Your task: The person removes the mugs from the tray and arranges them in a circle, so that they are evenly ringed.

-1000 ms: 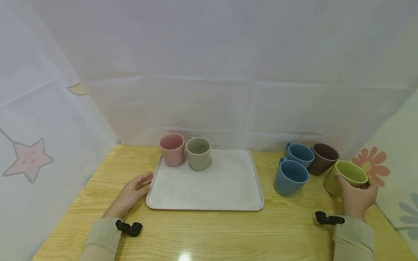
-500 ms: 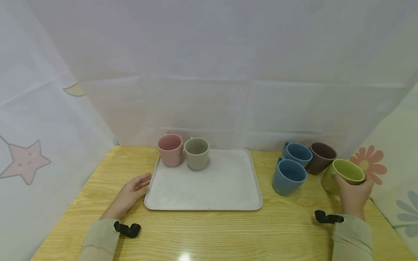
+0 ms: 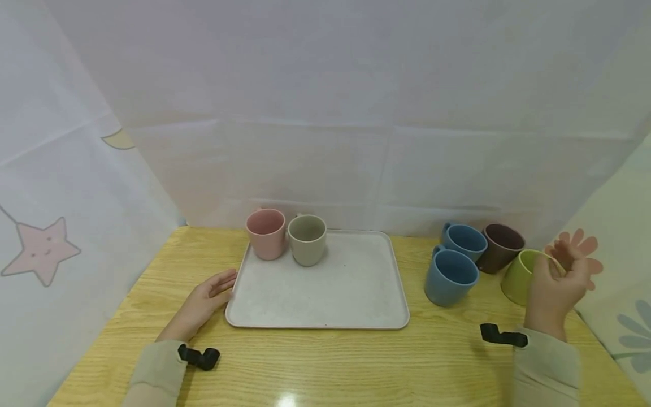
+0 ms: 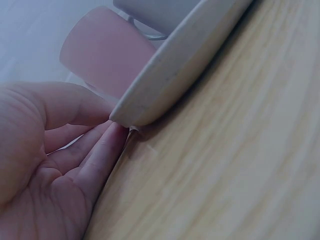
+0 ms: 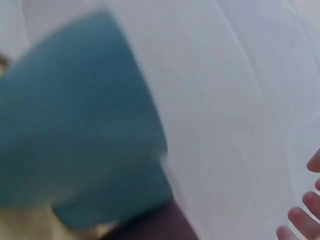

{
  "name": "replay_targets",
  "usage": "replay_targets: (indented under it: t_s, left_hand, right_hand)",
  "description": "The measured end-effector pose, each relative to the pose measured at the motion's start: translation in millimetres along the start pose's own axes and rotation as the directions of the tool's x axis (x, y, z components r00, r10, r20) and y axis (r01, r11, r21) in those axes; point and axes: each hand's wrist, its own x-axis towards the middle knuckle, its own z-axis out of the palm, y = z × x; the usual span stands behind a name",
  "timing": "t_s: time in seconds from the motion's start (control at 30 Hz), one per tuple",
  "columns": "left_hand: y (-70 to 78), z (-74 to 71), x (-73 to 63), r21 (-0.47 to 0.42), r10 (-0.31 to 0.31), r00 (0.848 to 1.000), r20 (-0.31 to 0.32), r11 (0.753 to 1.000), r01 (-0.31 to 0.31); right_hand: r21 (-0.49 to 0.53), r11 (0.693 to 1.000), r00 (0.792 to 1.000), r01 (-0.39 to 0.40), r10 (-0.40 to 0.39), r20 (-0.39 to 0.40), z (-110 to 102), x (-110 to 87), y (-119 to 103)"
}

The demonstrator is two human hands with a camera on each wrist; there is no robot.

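Observation:
My left hand (image 3: 200,305) lies at the left edge of the white tray (image 3: 351,294), its fairly straight fingers touching the rim. The left wrist view shows fingertips (image 4: 117,131) against the tray's rim (image 4: 165,75). A pink mug (image 3: 267,234) and a light grey mug (image 3: 307,240) stand upright on the tray. At the far right, my right hand (image 3: 556,288) is raised beside the green mug (image 3: 516,282), partly hiding it. Its loosely bent fingers (image 5: 302,220) hold nothing in the right wrist view.
Left of the green mug stand two blue mugs (image 3: 450,280) and a dark brown mug (image 3: 500,249), close together on the wooden table (image 3: 330,362). White cloth (image 3: 325,141) hangs behind the table. Patterned cloth (image 3: 625,226) borders the right side.
My right hand has let go of the green mug and lifted up from it. The green mug stays standing on the table. My left hand stays at the tray's edge.

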Motion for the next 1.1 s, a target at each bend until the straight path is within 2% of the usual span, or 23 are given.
replay_targets:
  t_s: [0.1, 0.2, 0.33, 0.43, 0.6, 0.7, 0.8, 0.93, 1.0, 1.1]
  left_hand:
    - [-0.2, 0.4, -0.2, -0.003, 0.002, 1.000, 0.003, 1.000, -0.002]
    - [-1.5, 0.2, -0.5, -0.001, 0.000, 1.000, 0.004, 1.000, 0.000]
    - [-1.5, 0.3, -0.8, 0.008, -0.009, 1.000, -0.001, 1.000, 0.009]
    - [-1.1, 0.3, -0.6, 0.010, -0.007, 1.000, 0.000, 1.000, 0.007]
    - [-0.2, 0.7, -1.1, 0.007, -0.008, 1.000, 0.000, 1.000, 0.008]
    - [0.0, 1.0, -1.3, 0.012, -0.020, 1.000, -0.005, 1.000, 0.020]
    - [-1.0, 1.0, -0.3, 0.018, -0.024, 1.000, -0.004, 1.000, 0.024]
    - [-1.6, 1.1, 0.9, 0.022, -0.023, 1.000, -0.005, 0.999, 0.023]
    - [-1.5, 0.8, 1.0, 0.023, -0.020, 1.000, -0.006, 1.000, 0.020]
    - [-1.3, 0.2, 0.7, 0.022, -0.012, 1.000, -0.001, 1.000, 0.012]
  right_hand:
    - [0.032, 0.997, 0.993, 0.065, -0.068, 0.100, 10.8, -12.9, -7.5]
    - [0.001, 0.991, 0.968, 0.131, -0.129, 0.215, 20.6, -29.8, -13.2]
    - [-0.016, 0.974, 0.913, 0.225, -0.205, 0.352, 31.9, -52.2, -21.3]
    - [0.059, 0.963, 0.864, 0.263, -0.262, 0.431, 39.5, -65.7, -23.9]
    - [0.272, 0.939, 0.793, 0.211, -0.327, 0.514, 53.4, -86.8, -16.6]
    - [0.341, 0.925, 0.741, 0.168, -0.346, 0.576, 60.9, -101.6, -12.8]
    - [0.339, 0.934, 0.696, 0.115, -0.319, 0.644, 68.3, -118.7, -11.3]
    - [0.277, 0.961, 0.646, 0.014, -0.220, 0.731, 81.1, -145.9, -6.3]
    - [0.230, 0.973, 0.606, -0.021, -0.171, 0.777, 88.6, -159.4, -3.4]
    - [0.170, 0.985, 0.548, -0.016, -0.134, 0.826, 102.6, -176.1, -2.2]
